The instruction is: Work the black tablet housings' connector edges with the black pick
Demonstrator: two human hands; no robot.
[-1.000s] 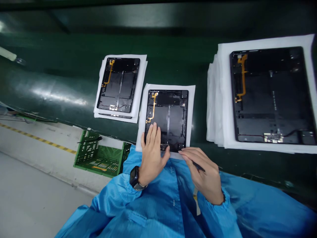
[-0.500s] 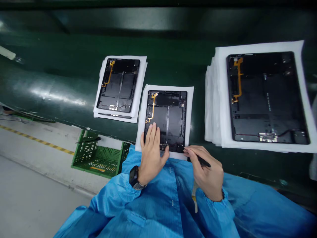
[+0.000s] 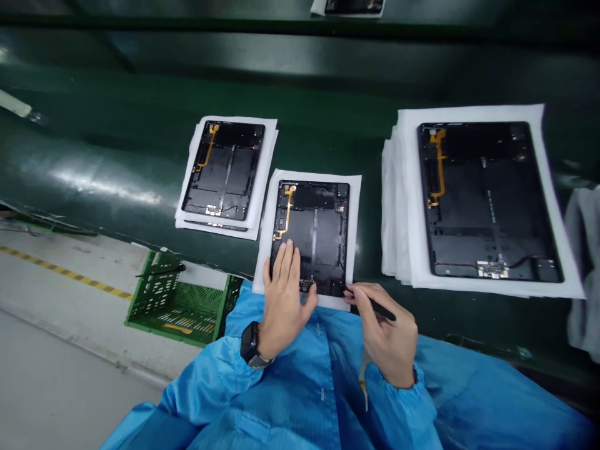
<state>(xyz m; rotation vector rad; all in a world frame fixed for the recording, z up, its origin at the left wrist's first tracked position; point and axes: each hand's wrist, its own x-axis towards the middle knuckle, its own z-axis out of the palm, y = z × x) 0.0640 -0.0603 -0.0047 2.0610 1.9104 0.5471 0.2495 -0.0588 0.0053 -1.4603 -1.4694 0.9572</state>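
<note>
Three opened tablets lie face down on a dark green belt (image 3: 117,156), each on white padding. The middle tablet (image 3: 319,231) sits nearest the person, on a single white sheet (image 3: 355,206) at the near edge of the belt, its inner parts and an orange ribbon cable exposed.

The left hand (image 3: 285,300) lies flat on the lower left part of the middle tablet. Its fingers are straight and close together, the thumb is spread to the right along the bottom edge, and it grips nothing. A dark watch (image 3: 248,342) is on that wrist.

The right hand (image 3: 389,337) is just beside the lower right corner of the same tablet. Its fingers are curled shut around a thin black tool (image 3: 377,307), held like a pen. The tool's tip is at or touching that corner; contact cannot be confirmed. Both arms are in blue sleeves.

A second tablet (image 3: 225,169) lies up and to the left, close to the middle one, on two overlapping sheets. A third tablet (image 3: 487,200), appearing larger, rests to the right on a thick stack of sheets (image 3: 391,212), apart from the hands.

One green crate (image 3: 178,300) stands on the floor below the belt, left of the person.
</note>
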